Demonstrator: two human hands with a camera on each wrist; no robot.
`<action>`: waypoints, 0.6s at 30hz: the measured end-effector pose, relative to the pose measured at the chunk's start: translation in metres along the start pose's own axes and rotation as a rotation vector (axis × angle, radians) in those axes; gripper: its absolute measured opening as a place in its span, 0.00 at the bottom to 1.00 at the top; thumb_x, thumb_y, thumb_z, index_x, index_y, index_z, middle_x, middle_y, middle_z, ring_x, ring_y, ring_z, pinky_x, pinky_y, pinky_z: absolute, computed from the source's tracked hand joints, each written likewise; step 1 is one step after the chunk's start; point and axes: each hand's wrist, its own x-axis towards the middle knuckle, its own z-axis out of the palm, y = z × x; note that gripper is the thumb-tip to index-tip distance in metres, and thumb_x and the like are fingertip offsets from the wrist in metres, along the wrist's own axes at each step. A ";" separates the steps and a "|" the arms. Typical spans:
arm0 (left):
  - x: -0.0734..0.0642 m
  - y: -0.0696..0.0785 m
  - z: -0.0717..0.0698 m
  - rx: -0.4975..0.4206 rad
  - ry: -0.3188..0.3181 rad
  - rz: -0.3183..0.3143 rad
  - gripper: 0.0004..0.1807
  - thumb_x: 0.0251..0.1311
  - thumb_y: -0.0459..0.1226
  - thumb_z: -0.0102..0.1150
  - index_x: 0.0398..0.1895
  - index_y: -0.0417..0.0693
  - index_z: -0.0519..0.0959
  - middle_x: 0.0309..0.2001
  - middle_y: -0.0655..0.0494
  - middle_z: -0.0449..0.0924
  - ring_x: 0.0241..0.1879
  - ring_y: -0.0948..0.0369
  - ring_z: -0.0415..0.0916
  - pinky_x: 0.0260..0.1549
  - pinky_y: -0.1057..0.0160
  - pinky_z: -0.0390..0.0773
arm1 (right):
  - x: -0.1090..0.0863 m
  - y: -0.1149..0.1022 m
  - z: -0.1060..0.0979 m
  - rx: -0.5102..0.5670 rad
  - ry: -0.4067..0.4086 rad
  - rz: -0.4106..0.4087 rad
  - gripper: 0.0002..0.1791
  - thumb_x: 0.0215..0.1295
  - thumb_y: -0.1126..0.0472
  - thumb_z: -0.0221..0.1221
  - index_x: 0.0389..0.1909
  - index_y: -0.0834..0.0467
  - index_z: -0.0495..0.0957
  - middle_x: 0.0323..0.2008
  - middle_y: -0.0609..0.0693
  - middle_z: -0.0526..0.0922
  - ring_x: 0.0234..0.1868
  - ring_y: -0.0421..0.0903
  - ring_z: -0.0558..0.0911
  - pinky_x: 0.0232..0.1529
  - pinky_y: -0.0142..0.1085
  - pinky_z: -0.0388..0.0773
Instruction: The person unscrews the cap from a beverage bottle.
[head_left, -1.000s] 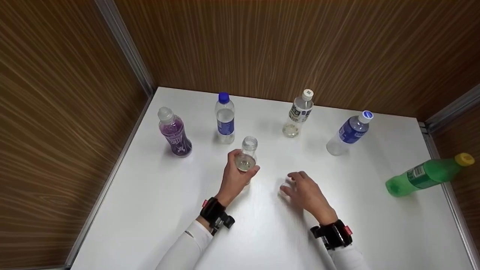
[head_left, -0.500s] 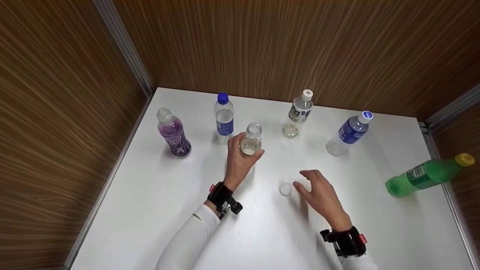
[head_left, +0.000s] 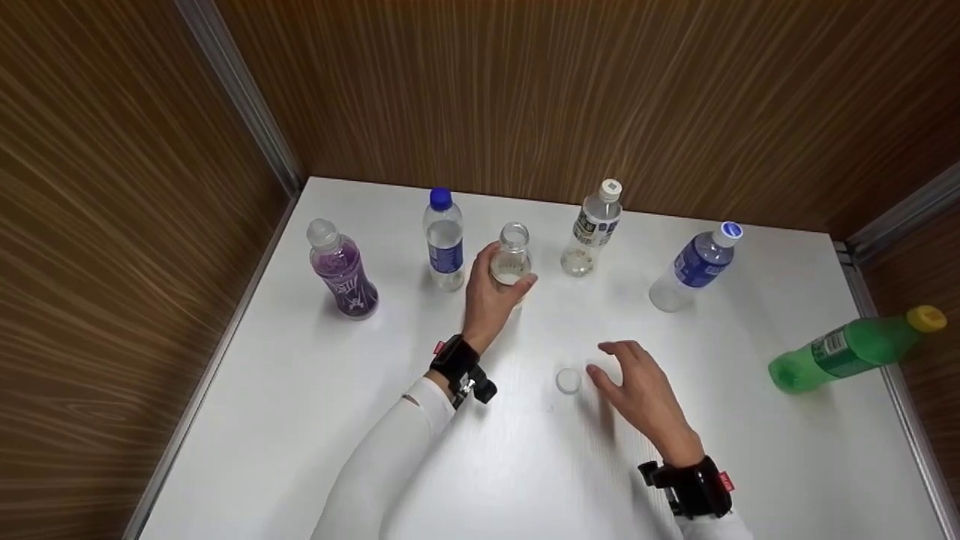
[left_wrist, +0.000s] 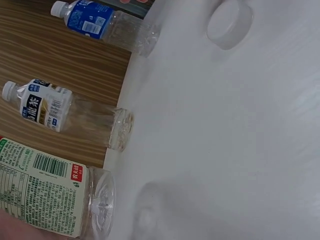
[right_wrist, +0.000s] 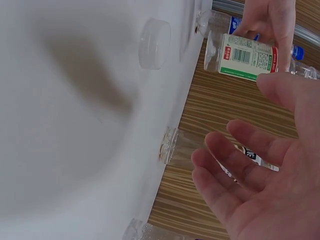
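Observation:
My left hand [head_left: 491, 300] grips a clear, uncapped bottle [head_left: 514, 259] round its body, thumb on the right side. In the left wrist view this bottle shows a pale label [left_wrist: 45, 187] with a barcode. Whether its base touches the table, I cannot tell. My right hand [head_left: 641, 390] hovers over the white table [head_left: 480, 480] with loosely bent fingers and holds nothing. Just left of its thumb lies a translucent bottle cap [head_left: 568, 381], apart from the hand. The cap also appears in the right wrist view.
Behind the hands stand a purple bottle [head_left: 345, 274], a blue-capped bottle [head_left: 445, 244], a white-capped bottle [head_left: 594, 229] and a blue-labelled bottle [head_left: 694, 270]. A green bottle with a yellow cap [head_left: 855, 349] is at right. Wood-grain panels [head_left: 525, 97] border the table.
My left hand has carried the uncapped bottle away from me and slightly right. My right hand has drawn back to the right from the cap, which stays on the table.

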 end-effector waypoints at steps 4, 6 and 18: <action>0.007 -0.004 0.004 0.001 -0.013 -0.005 0.41 0.59 0.43 0.76 0.72 0.47 0.66 0.68 0.48 0.73 0.68 0.56 0.70 0.70 0.56 0.66 | 0.000 -0.001 0.000 0.007 0.005 -0.005 0.20 0.66 0.61 0.69 0.54 0.68 0.81 0.48 0.63 0.82 0.50 0.62 0.82 0.51 0.56 0.78; 0.010 -0.006 0.006 0.008 -0.020 -0.015 0.41 0.59 0.44 0.76 0.73 0.47 0.65 0.69 0.48 0.73 0.68 0.56 0.70 0.70 0.56 0.66 | 0.000 -0.001 0.001 0.011 0.004 -0.004 0.20 0.66 0.61 0.69 0.54 0.68 0.81 0.47 0.63 0.82 0.50 0.62 0.82 0.51 0.55 0.78; 0.019 -0.023 0.011 0.002 -0.047 -0.079 0.43 0.60 0.44 0.76 0.74 0.48 0.63 0.70 0.47 0.71 0.69 0.55 0.70 0.69 0.57 0.66 | 0.001 0.001 0.002 0.000 -0.026 -0.002 0.19 0.66 0.62 0.69 0.53 0.68 0.81 0.48 0.62 0.83 0.50 0.61 0.82 0.51 0.54 0.79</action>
